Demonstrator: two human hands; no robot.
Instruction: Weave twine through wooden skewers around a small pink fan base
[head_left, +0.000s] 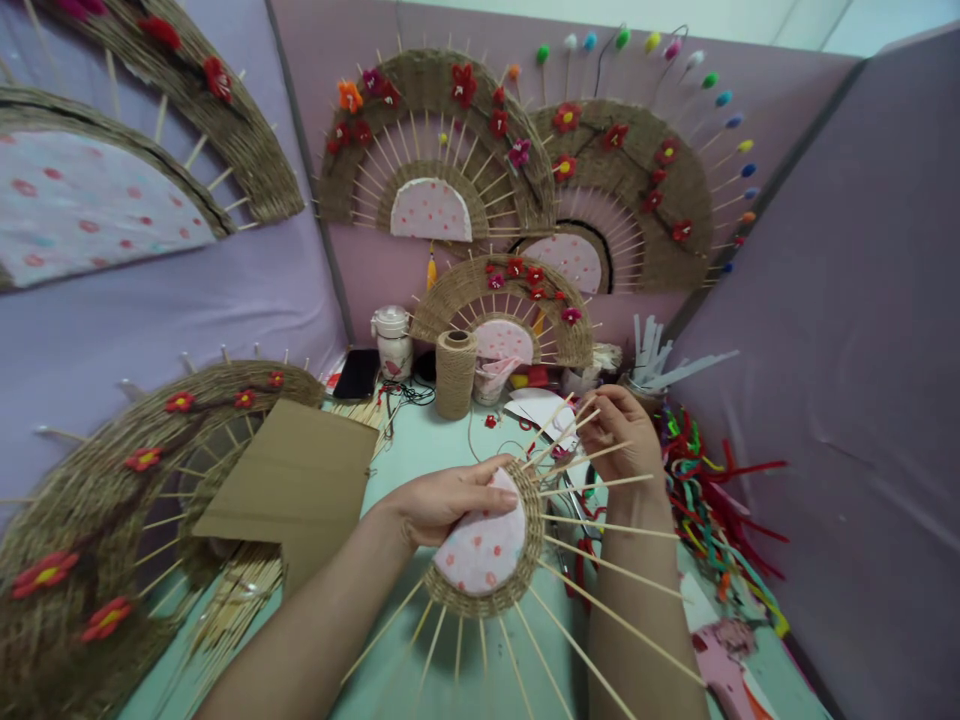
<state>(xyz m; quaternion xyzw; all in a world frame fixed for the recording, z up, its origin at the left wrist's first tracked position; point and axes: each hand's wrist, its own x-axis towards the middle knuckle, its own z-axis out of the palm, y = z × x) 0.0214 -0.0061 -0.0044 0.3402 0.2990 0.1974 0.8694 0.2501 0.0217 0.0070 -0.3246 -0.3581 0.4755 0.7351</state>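
My left hand (469, 497) grips a small half-round fan (487, 555), thumb on its white cloth centre with red flower prints. A band of woven twine (536, 530) edges the cloth, and thin bamboo sticks (622, 570) spread out from it. My right hand (622, 435) is at the upper sticks, its thumb and fingertips pinched together near their tips. What lies between those fingertips is too small to make out. Behind the fan stands a spool of brown twine (455, 377), with a loose strand trailing down onto the table.
Finished woven fans with red felt flowers hang on the back wall (435, 120) and stand at the left (82, 520). Brown cardboard (300, 480) lies left, over bundled sticks. Coloured pipe cleaners (705, 500) and a pink glue gun (724, 670) lie right. A lidded jar (393, 343) stands behind.
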